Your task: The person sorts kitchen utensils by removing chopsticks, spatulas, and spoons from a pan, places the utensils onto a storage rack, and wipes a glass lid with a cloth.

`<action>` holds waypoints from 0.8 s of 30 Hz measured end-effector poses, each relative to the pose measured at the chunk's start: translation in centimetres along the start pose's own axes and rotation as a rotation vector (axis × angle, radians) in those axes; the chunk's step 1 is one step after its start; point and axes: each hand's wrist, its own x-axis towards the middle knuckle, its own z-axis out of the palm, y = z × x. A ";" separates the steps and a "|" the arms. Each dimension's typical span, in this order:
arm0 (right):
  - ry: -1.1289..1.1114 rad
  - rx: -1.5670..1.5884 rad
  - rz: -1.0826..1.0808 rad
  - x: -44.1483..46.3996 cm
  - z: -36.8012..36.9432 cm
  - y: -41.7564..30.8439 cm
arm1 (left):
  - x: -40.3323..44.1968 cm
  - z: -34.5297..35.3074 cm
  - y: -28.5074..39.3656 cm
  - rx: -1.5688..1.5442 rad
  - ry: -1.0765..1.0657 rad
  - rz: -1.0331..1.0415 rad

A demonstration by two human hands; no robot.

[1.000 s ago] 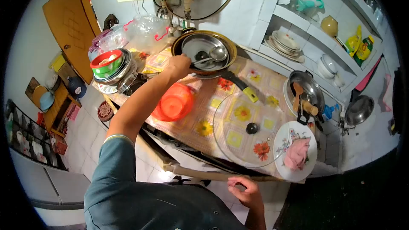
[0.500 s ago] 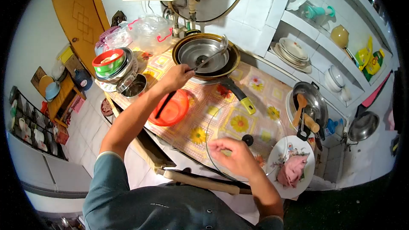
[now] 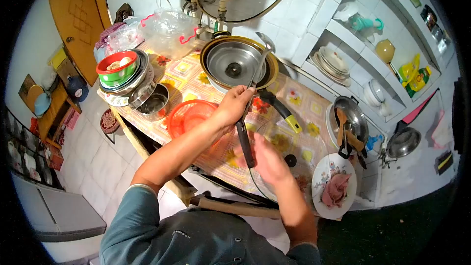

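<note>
My left hand (image 3: 235, 105) is closed around the metal shank of a ladle (image 3: 245, 142) with a black handle. The ladle stands tilted, its bowl up near the tiled wall and its handle end toward me. Close beside the handle is my right hand (image 3: 271, 159), blurred, its fingers looking stretched and apart; whether it touches the handle I cannot tell. Beyond my hands sits a metal pan (image 3: 234, 64) inside a wider brown-rimmed pan. Partly behind my left forearm lies a red plastic basket (image 3: 189, 115). A clear glass lid with a black knob (image 3: 290, 160) lies by my right hand.
At the right, a white plate (image 3: 321, 179) bears pink meat (image 3: 336, 191). Behind it stands a steel wok (image 3: 357, 118) with wooden utensils. A black-and-yellow pan handle (image 3: 287, 115) juts toward me. Stacked bowls (image 3: 117, 71), a metal pot (image 3: 156, 102) and plastic bags (image 3: 169, 34) crowd the left.
My left hand has moved right and toward me with the ladle, lifting its bowl off the pans. My right hand has risen to the ladle's handle. The view has shifted slightly.
</note>
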 end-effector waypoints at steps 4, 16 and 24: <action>0.059 -0.105 -0.090 -2.6 -1.0 1.2 | -0.9 -0.1 -0.1 -0.045 0.001 0.025; 0.479 -0.209 -0.666 0.7 1.5 -0.2 | -6.1 -1.1 -0.2 -0.110 -0.276 -0.048; 0.531 -0.541 -0.661 1.2 3.9 0.8 | -8.2 -2.2 -0.7 -0.087 -0.484 0.006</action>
